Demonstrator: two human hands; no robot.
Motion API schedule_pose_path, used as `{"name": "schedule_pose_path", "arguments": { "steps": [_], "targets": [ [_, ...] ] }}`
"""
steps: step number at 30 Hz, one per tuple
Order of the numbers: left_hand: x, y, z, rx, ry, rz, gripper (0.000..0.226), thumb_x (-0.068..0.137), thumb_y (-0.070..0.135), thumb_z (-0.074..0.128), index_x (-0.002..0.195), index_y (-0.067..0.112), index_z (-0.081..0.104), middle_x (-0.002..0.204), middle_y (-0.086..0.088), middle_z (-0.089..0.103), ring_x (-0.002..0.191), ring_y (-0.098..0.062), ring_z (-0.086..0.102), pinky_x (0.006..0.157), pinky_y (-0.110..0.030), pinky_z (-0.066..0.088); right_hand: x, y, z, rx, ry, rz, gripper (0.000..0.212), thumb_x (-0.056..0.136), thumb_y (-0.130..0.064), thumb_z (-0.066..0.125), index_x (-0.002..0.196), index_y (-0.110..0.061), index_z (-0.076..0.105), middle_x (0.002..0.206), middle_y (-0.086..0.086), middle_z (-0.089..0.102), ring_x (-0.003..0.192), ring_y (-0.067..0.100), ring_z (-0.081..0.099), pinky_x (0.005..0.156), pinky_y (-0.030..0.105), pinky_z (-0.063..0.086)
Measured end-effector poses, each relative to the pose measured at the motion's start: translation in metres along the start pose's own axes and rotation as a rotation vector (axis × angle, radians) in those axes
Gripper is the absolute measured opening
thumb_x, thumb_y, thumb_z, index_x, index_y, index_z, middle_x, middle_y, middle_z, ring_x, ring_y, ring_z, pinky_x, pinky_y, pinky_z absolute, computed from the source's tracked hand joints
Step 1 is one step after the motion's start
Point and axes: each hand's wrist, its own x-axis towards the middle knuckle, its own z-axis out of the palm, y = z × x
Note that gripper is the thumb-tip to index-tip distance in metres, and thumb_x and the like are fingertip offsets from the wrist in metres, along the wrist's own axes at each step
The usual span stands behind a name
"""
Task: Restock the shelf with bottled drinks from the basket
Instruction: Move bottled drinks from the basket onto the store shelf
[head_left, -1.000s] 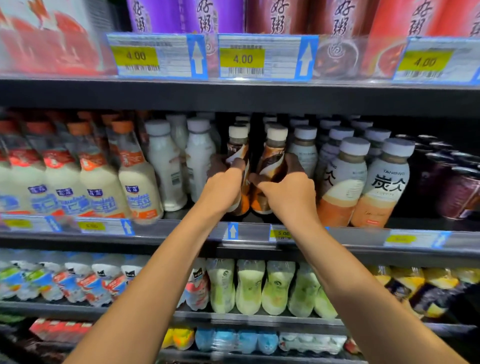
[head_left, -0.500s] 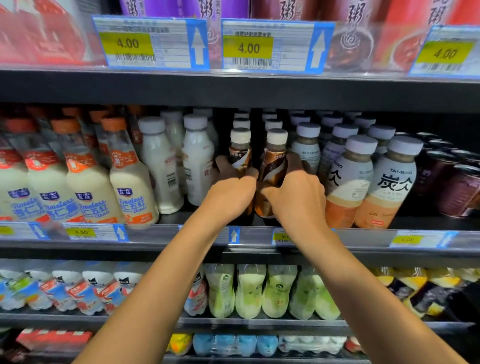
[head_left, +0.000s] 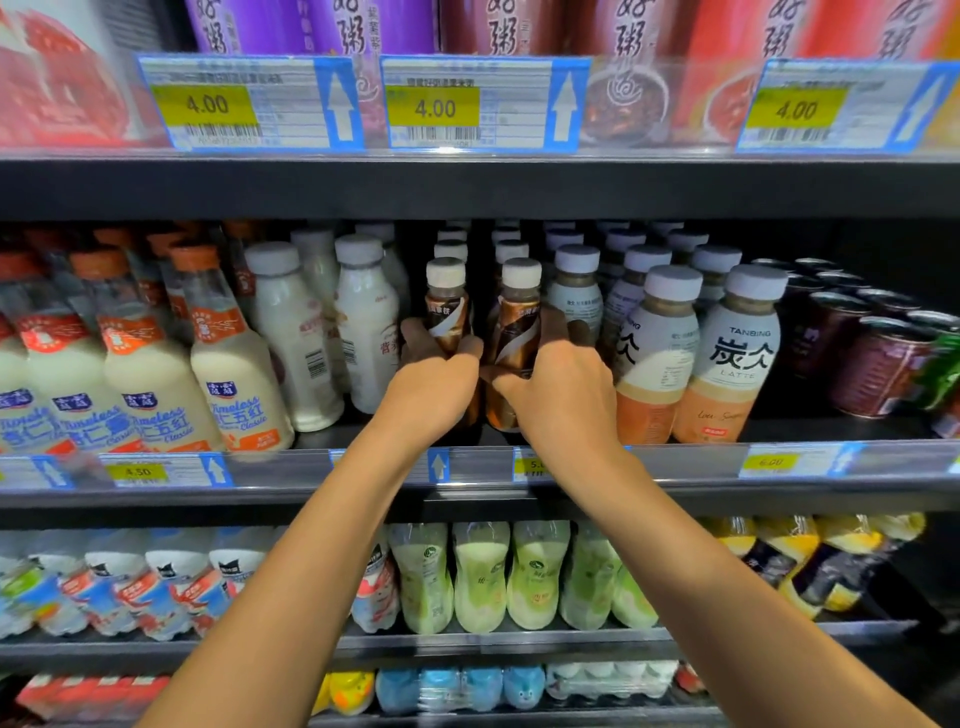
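Two brown coffee bottles with white caps stand upright side by side at the front of the middle shelf (head_left: 675, 470). My left hand (head_left: 434, 387) is wrapped around the left coffee bottle (head_left: 447, 306). My right hand (head_left: 561, 392) grips the right coffee bottle (head_left: 519, 312). More bottles of the same kind line up behind them in two rows. The basket is not in view.
White milk bottles (head_left: 291, 332) stand just left of my hands, latte bottles (head_left: 732, 358) just right, dark cans (head_left: 878, 364) farther right. The shelf above (head_left: 467, 187) hangs low over the caps. Green and other bottles (head_left: 480, 577) fill the lower shelves.
Both hands have pushed the two coffee bottles a little deeper onto the shelf and stood them more upright. The view has shifted slightly.
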Motion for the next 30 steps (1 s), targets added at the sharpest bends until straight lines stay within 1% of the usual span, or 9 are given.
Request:
{"name": "schedule_pose_path", "arguments": {
  "steps": [4, 6, 11, 14, 16, 18, 23, 27, 30],
  "targets": [
    [0.006, -0.001, 0.003, -0.013, 0.033, -0.01, 0.052, 0.091, 0.046, 0.046, 0.128, 0.01, 0.044, 0.124, -0.017, 0.059, 0.104, -0.033, 0.057, 0.078, -0.036, 0.036, -0.001, -0.003, -0.001, -0.005, -0.025, -0.004, 0.036, 0.088, -0.039, 0.067, 0.071, -0.013, 0.049, 0.082, 0.01, 0.059, 0.088, 0.035, 0.061, 0.067, 0.034, 0.045],
    [0.008, 0.0, 0.005, 0.004, 0.028, -0.01, 0.049, 0.094, 0.044, 0.045, 0.129, 0.011, 0.042, 0.129, -0.016, 0.054, 0.101, -0.03, 0.053, 0.079, -0.035, 0.033, -0.001, -0.003, -0.002, 0.001, -0.029, -0.002, 0.042, 0.088, -0.039, 0.067, 0.064, -0.016, 0.041, 0.079, 0.008, 0.058, 0.086, 0.035, 0.061, 0.066, 0.035, 0.046],
    [0.007, 0.001, 0.006, 0.013, 0.039, -0.005, 0.049, 0.095, 0.044, 0.045, 0.131, 0.011, 0.041, 0.129, -0.014, 0.052, 0.102, -0.029, 0.052, 0.081, -0.035, 0.034, 0.0, 0.0, 0.003, -0.008, -0.021, -0.012, 0.034, 0.088, -0.04, 0.067, 0.078, -0.013, 0.048, 0.089, 0.014, 0.066, 0.088, 0.036, 0.062, 0.07, 0.039, 0.052],
    [0.0, 0.005, 0.0, 0.08, 0.0, -0.02, 0.047, 0.096, 0.045, 0.044, 0.127, 0.009, 0.048, 0.113, -0.009, 0.053, 0.095, -0.025, 0.049, 0.079, -0.033, 0.033, -0.004, 0.003, -0.001, -0.004, -0.012, -0.024, 0.038, 0.088, -0.045, 0.065, 0.078, -0.014, 0.045, 0.091, 0.012, 0.061, 0.092, 0.034, 0.059, 0.069, 0.038, 0.047],
    [-0.01, 0.007, -0.007, 0.117, -0.021, 0.012, 0.037, 0.096, 0.043, 0.046, 0.098, 0.009, 0.06, 0.088, -0.007, 0.058, 0.082, -0.023, 0.054, 0.069, -0.03, 0.036, -0.011, 0.008, -0.009, 0.004, 0.057, -0.068, 0.038, 0.09, -0.05, 0.061, 0.089, -0.014, 0.048, 0.093, 0.007, 0.053, 0.094, 0.029, 0.055, 0.07, 0.034, 0.039],
    [-0.026, 0.007, -0.012, 0.142, 0.018, 0.066, 0.036, 0.094, 0.042, 0.051, 0.074, 0.011, 0.051, 0.071, -0.005, 0.053, 0.065, -0.021, 0.049, 0.057, -0.03, 0.033, -0.019, 0.015, -0.023, 0.038, 0.178, -0.172, 0.036, 0.092, -0.049, 0.057, 0.099, -0.014, 0.057, 0.093, 0.001, 0.054, 0.09, 0.023, 0.055, 0.068, 0.032, 0.036],
    [-0.08, 0.016, 0.002, 0.187, 0.281, 0.454, 0.033, 0.09, 0.035, 0.061, 0.115, 0.018, 0.047, 0.114, 0.003, 0.046, 0.098, -0.017, 0.05, 0.082, -0.031, 0.039, -0.032, 0.055, -0.084, 0.227, 0.463, -0.338, 0.018, 0.092, -0.03, 0.063, 0.083, -0.017, 0.069, 0.079, -0.004, 0.066, 0.073, 0.013, 0.06, 0.07, 0.032, 0.047],
    [-0.083, 0.046, 0.044, -0.052, 0.068, 0.51, 0.046, 0.081, 0.046, 0.067, 0.118, 0.025, 0.05, 0.118, 0.006, 0.059, 0.109, -0.013, 0.057, 0.095, -0.035, 0.049, -0.022, 0.107, -0.118, 0.302, 0.615, -0.227, 0.017, 0.091, -0.029, 0.066, 0.087, -0.014, 0.06, 0.08, 0.004, 0.061, 0.074, 0.02, 0.058, 0.07, 0.031, 0.046],
    [-0.073, 0.057, 0.076, 0.007, -0.108, 0.353, 0.062, 0.073, 0.054, 0.069, 0.118, 0.016, 0.047, 0.119, -0.003, 0.059, 0.111, -0.022, 0.056, 0.093, -0.045, 0.05, -0.016, 0.141, -0.126, 0.39, 0.498, -0.044, 0.04, 0.081, -0.041, 0.076, 0.104, -0.022, 0.05, 0.095, 0.003, 0.058, 0.085, 0.02, 0.058, 0.073, 0.028, 0.046]
  ]
}}
